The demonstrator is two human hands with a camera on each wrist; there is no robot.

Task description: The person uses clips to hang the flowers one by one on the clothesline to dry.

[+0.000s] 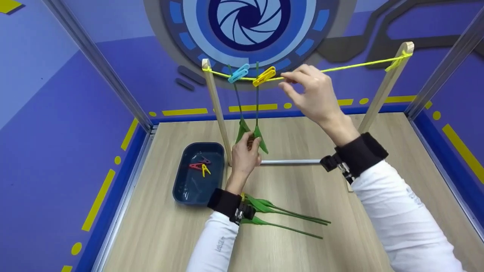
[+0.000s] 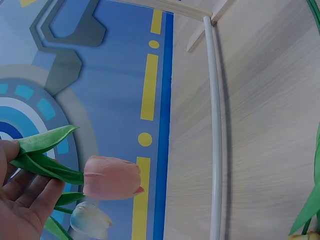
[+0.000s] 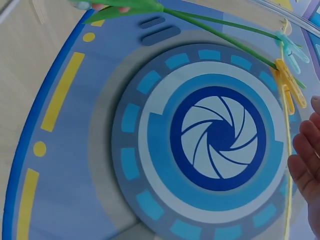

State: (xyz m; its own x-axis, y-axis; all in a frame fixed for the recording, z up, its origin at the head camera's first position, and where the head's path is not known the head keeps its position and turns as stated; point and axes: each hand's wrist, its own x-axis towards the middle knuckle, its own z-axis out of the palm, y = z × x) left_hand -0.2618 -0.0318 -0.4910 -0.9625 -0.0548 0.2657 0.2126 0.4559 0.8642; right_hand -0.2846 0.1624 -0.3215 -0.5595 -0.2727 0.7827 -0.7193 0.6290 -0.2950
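My left hand (image 1: 245, 156) pinches the green leaves of a pink tulip (image 2: 112, 177), which hangs head down. Its stem runs up to a yellow clothespin (image 1: 264, 76) clipped on the bright yellow string (image 1: 359, 65). Beside it, a white tulip (image 2: 90, 220) hangs the same way from a light blue clothespin (image 1: 239, 73). Just right of the yellow clothespin, my right hand (image 1: 312, 90) is raised with its fingertips right at the string. Thumb and forefinger stand apart there, with nothing held between them.
Two wooden posts (image 1: 216, 102) carry the string, joined low down by a pale rod (image 1: 291, 161). A dark blue tray (image 1: 181, 189) with several clothespins (image 1: 205, 170) stands at left. More tulips (image 1: 287, 213) lie on the table in front, their heads partly behind the left wrist.
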